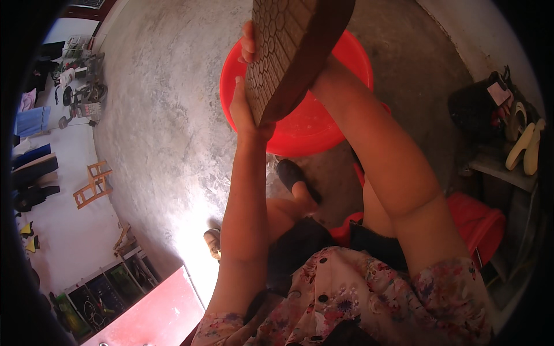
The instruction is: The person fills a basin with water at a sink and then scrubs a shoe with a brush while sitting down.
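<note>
A shoe [283, 56] is held up over a red plastic basin [294, 145], its brown patterned sole turned toward me and its top cut off by the picture's edge. My left hand [244, 106] grips the shoe's lower left side, with the thumb along the edge of the sole. Fingertips show farther up that same edge; which hand they belong to I cannot tell. My right forearm reaches across the basin and passes behind the shoe, which hides my right hand. Part of the basin's pale red inside shows below the shoe.
A dark slip-on shoe [291, 175] is on my foot beside the basin. At right stand a red bucket [478, 225] and a ledge [504, 171] with pale shoes [526, 147] and a black bag [471, 104]. A wooden chair [95, 185] and parked motorbike [84, 97] are at left.
</note>
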A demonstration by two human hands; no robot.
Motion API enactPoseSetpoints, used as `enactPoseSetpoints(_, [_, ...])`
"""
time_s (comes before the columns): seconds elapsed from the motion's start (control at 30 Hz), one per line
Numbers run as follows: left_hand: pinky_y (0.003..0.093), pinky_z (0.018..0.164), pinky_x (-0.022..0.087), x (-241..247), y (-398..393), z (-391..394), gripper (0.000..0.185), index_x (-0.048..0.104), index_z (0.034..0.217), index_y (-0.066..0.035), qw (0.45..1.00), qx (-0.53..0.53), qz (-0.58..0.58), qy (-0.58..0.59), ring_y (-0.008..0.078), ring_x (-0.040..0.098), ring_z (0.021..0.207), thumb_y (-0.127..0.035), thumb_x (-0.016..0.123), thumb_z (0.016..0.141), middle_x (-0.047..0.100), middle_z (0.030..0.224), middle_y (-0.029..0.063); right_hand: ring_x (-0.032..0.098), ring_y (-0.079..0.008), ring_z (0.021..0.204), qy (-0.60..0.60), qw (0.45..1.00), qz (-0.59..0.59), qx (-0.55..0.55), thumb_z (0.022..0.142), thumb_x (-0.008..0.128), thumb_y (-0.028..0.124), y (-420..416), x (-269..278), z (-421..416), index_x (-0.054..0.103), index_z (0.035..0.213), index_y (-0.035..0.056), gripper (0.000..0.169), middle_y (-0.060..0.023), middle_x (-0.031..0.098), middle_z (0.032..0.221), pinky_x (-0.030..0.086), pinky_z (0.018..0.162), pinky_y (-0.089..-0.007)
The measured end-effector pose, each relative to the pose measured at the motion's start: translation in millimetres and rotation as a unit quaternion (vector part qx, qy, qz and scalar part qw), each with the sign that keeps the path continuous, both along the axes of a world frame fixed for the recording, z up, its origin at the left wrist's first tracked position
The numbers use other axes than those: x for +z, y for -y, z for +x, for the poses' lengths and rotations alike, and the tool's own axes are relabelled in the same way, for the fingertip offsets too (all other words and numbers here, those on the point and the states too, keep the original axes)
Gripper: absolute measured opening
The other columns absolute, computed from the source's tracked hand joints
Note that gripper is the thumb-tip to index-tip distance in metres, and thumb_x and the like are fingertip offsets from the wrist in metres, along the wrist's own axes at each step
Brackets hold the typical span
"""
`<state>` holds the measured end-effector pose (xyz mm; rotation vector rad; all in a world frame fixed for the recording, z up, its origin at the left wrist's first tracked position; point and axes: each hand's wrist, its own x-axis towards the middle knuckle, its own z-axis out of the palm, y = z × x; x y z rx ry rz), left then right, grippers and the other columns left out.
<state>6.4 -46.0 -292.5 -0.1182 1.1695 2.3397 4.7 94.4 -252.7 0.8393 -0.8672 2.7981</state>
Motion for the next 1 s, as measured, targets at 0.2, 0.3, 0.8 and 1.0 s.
enactPoseSetpoints(0.2, [0.0345, 0.081, 0.046, -2, 1, -2, 0.044, 0.042, 0.116, 0.002, 0.999, 0.014, -0.024, 0.035, 0.0241, 0.055, 0.095, -0.033, 0.037, 0.090, 0.053, 0.109, 0.0130, 0.047, -0.0179, 0.066, 0.074, 0.996, 0.005, -0.046, 0.082, 0.042, 0.036, 6, 3, 7, 0.052, 0.077, 0.0058, 0.032, -0.0045, 0.052, 0.068, 0.041, 0.070, -0.0298])
enactPoseSetpoints(0.3, [0.0336, 0.076, 0.048, -11, 4, -6, 0.043, 0.043, 0.114, 0.001, 0.998, 0.013, -0.038, 0.046, 0.0234, 0.056, 0.092, -0.034, 0.039, 0.090, 0.055, 0.105, 0.0120, 0.048, -0.0181, 0.066, 0.148, 0.986, 0.039, -0.064, 0.082, 0.042, 0.034, 6, -8, -5, 0.052, 0.076, 0.0058, 0.031, -0.0047, 0.052, 0.067, 0.041, 0.069, -0.0299])
enactPoseSetpoints(0.8, [0.0406, 0.085, 0.039, -60, 31, -27, 0.031, 0.059, 0.089, 0.000, 0.907, -0.175, -0.359, -0.130, 0.0266, 0.053, 0.098, -0.028, 0.045, 0.087, 0.057, 0.105, 0.0167, 0.050, -0.0166, 0.082, -0.064, 0.975, -0.214, 0.010, 0.083, 0.044, 0.044, -4, 21, 0, 0.051, 0.094, 0.0070, 0.039, -0.0055, 0.054, 0.082, 0.042, 0.074, -0.0285])
enactPoseSetpoints(1.0, [0.0376, 0.086, 0.040, -26, 6, -13, 0.026, 0.059, 0.093, -0.001, 0.742, -0.057, -0.491, -0.453, 0.0292, 0.050, 0.103, -0.019, 0.056, 0.075, 0.055, 0.106, 0.0171, 0.053, -0.0248, 0.068, 0.130, 0.954, -0.265, -0.056, 0.082, 0.032, 0.048, -40, -4, -4, 0.053, 0.078, 0.0053, 0.048, -0.0084, 0.056, 0.072, 0.043, 0.078, -0.0413])
